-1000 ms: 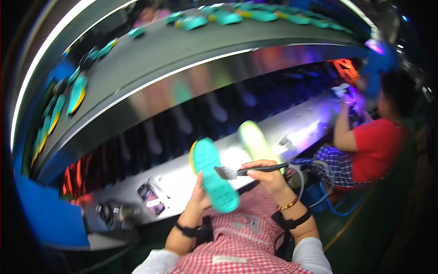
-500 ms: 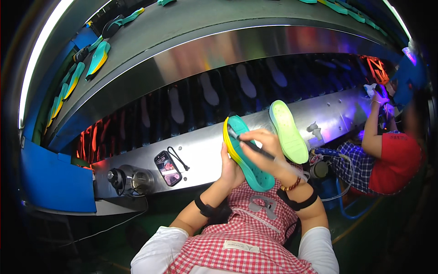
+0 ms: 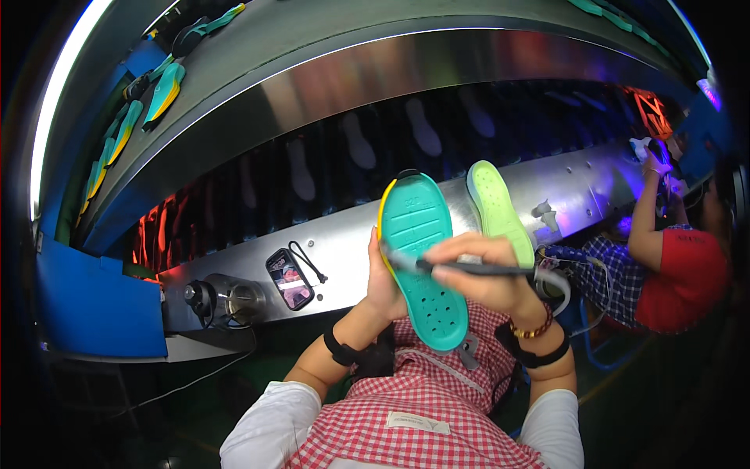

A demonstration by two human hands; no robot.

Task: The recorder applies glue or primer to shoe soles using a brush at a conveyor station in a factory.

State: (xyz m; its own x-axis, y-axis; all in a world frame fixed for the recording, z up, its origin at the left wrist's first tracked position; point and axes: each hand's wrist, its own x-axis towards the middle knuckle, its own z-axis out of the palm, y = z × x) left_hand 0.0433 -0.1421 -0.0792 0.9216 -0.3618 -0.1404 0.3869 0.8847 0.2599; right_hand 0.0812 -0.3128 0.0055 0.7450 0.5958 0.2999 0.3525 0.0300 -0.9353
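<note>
My left hand (image 3: 383, 288) grips a teal shoe sole (image 3: 418, 215) by its left side, holding it above my lap with its broad face turned up. That sole has a yellow edge, a black toe tip, raised ridges and small holes toward the heel. In my right hand (image 3: 494, 291) is a brush (image 3: 476, 268) with a black handle and a pale tube at its rear end. Its greyish tip is at the sole's left edge near my left fingers; whether it touches is blurred. A lime-green sole (image 3: 500, 211) lies on the metal ledge, beyond my right hand.
On the metal ledge (image 3: 344, 273) to the left are a phone (image 3: 289, 279) with a strap and a clear bottle (image 3: 238, 301). A conveyor belt (image 3: 312, 39) carries several teal soles at the far side. A co-worker in a red top (image 3: 680, 266) sits at right.
The teal sole has turned so its face shows more fully. My right hand has moved slightly right and down; the brush now lies more sideways, its tip lower along the left edge.
</note>
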